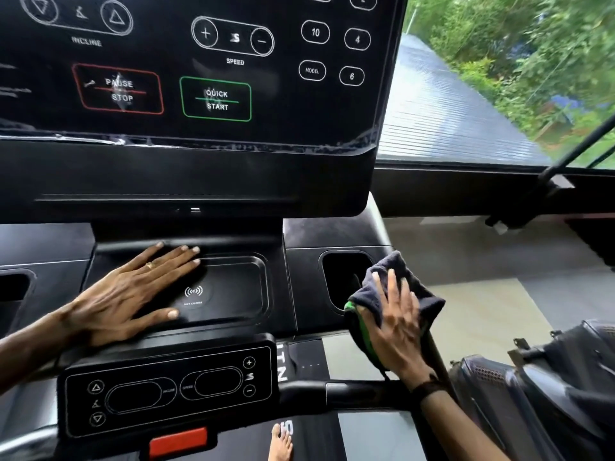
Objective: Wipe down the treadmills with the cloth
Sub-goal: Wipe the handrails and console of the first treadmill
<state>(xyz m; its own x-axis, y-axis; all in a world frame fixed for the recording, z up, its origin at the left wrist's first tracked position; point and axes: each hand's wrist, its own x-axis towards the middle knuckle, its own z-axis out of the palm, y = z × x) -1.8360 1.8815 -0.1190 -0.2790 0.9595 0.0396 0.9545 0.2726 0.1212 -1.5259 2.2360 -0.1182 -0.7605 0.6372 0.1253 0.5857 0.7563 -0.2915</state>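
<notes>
Head view shows the right hand (396, 322) pressing a dark cloth (397, 291) with a green edge against the right side of the treadmill console (299, 277), at the outer rim of the cup holder (342, 277). Its fingers lie spread and fairly straight over the cloth, so this grip is a flat press, not a clench. The left hand (129, 294) rests flat, released, on the charging tray (233, 287) and holds nothing.

Risks from here, as I judge them:
- The cloth is bunched and only pinned by the palm; a quick stroke toward the console edge could let it slip off and drop to the floor (482, 311).
- Folds hang over the cup holder; they could catch on its rim and drag the cloth out from under the fingers.
- The left hand lies just above the lower panel (166, 390) with its speed and incline keys. A bare foot (281, 442) stands on the belt (309, 437). Leaning weight forward or wiping across the keys or QUICK START (216, 99) might set the belt moving underfoot.
- Smears show on the PAUSE STOP key (118, 89); wiping there carries the same risk of a key press.
</notes>
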